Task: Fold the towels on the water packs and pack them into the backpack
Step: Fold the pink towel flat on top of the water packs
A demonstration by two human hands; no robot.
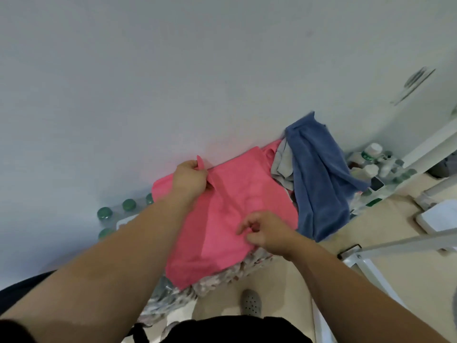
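The left hand (pixel 190 179) is seen clenched around a corner of the pink towel (pixel 237 214), the corner being lifted so that a tip of cloth stands up above the knuckles. The right hand (pixel 267 233) is held at the towel's near right edge, its fingers curled and thumb and forefinger pinched on the cloth, though the blur leaves the exact grip unclear. The pink towel is spread flat and wide between both hands, close against the white wall (pixel 173 82). A flowered cloth (pixel 222 276) is seen beneath it, showing at the near edge. Both are carried by the water packs (pixel 111 222), whose clear wrap holds bottles topped with green caps (pixel 105 214), visible left of the towel. To the right of the pink towel a crumpled grey cloth (pixel 282 167) is lodged, and beside that a blue towel (pixel 319 179) is draped loosely, one end hanging toward the floor (pixel 291 280). Further right, a cluster of white-capped bottles (pixel 371 154) is gathered in the corner by the wall. A white frame (pixel 371 271) stands on the floor at the right, and a grey shoe (pixel 251 303) is seen below the towel.
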